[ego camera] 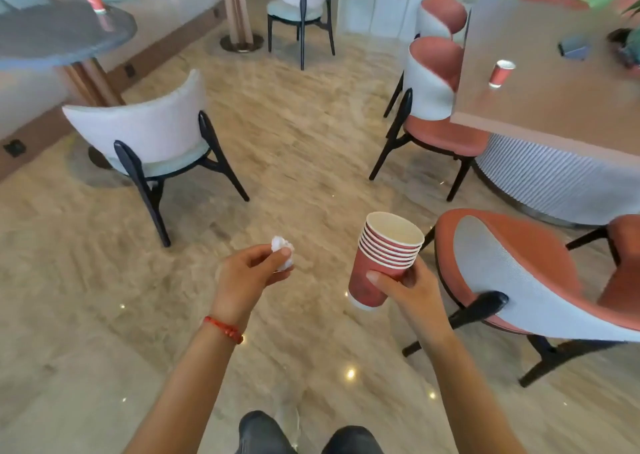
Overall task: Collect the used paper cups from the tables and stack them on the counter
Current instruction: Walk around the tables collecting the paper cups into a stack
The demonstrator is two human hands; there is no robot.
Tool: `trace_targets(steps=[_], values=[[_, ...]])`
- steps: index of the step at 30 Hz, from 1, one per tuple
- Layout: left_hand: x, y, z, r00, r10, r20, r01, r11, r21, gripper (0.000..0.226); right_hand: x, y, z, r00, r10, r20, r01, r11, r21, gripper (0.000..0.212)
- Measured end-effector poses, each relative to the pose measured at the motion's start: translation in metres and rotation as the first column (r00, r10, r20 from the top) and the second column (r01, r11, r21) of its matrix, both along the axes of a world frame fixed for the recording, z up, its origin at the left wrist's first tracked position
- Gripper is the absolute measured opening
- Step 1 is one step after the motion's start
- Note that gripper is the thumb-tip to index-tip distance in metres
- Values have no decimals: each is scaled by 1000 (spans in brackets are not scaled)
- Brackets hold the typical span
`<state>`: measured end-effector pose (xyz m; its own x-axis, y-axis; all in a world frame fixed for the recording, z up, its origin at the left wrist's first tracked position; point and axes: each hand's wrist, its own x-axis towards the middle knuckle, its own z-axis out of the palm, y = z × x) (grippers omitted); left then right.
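The person is standing on the marble floor (294,134) between the tables, both arms held out in front. The right hand (410,290) is gripping a nested stack of red paper cups (382,257) (several rims are showing, one inside the next), thumb curled across the front and fingers wrapped round the far side, the stack tilting a little to the left. The left hand (247,271) is pinching a crumpled white napkin (283,252) between thumb and curled fingers; a red string bracelet (224,329) is sitting on that wrist. One more red cup (501,73) is standing alone on the long wooden table (554,107) to the right, and another red cup (94,0) is standing on the dark round table (52,34) at the far left, both well apart from the hands. A pink-seated chair (519,273) is standing just beside the right arm.
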<state>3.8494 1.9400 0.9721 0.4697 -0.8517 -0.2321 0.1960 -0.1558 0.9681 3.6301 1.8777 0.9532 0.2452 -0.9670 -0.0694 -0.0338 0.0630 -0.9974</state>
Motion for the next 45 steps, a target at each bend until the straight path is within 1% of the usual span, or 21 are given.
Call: trace_targets(steps=[3, 7, 9, 11, 16, 22, 24, 27, 29, 33, 40, 45], values=[[21, -44, 1, 998, -61, -13, 61, 998, 4, 16, 13, -32, 2, 999, -48, -15, 48, 999, -5, 41], [34, -102, -5, 995, -97, -22, 97, 995, 31, 13, 22, -78, 0, 993, -112, -24, 112, 994, 6, 43], [36, -134, -9, 994, -107, -31, 108, 993, 36, 16, 25, -107, 1, 992, -121, -31, 121, 993, -7, 43], [37, -169, -13, 992, -124, -29, 125, 991, 39, 13, 26, -139, 0, 991, -128, -28, 128, 992, -14, 42], [30, -269, -19, 985, -168, -44, 169, 986, 10, 7, 23, -234, -4, 986, -169, -3, 169, 985, -33, 43], [11, -390, -5, 980, -193, -40, 192, 981, -16, 11, 13, -351, 7, 988, -154, -6, 154, 987, -52, 43], [8, -426, 0, 980, -194, -50, 193, 981, -22, 9, 12, -384, 11, 989, -150, -3, 150, 988, -37, 43], [6, -474, 0, 978, -203, -56, 202, 979, -26, 7, 12, -426, 9, 989, -145, -11, 145, 989, -23, 50], [4, -508, -5, 975, -215, -57, 214, 977, -18, 7, 12, -456, 3, 988, -154, -26, 154, 988, -26, 49], [5, -587, -15, 964, -262, -55, 261, 965, -21, 12, 14, -527, -9, 977, -213, -29, 212, 977, -37, 44], [16, -741, -17, 949, -312, -35, 312, 950, 3, 7, 29, -666, -8, 959, -283, 3, 283, 958, -34, 46], [16, -836, -13, 921, -387, -37, 388, 921, 24, 4, 31, -742, -1, 937, -350, 1, 350, 936, -37, 47]])
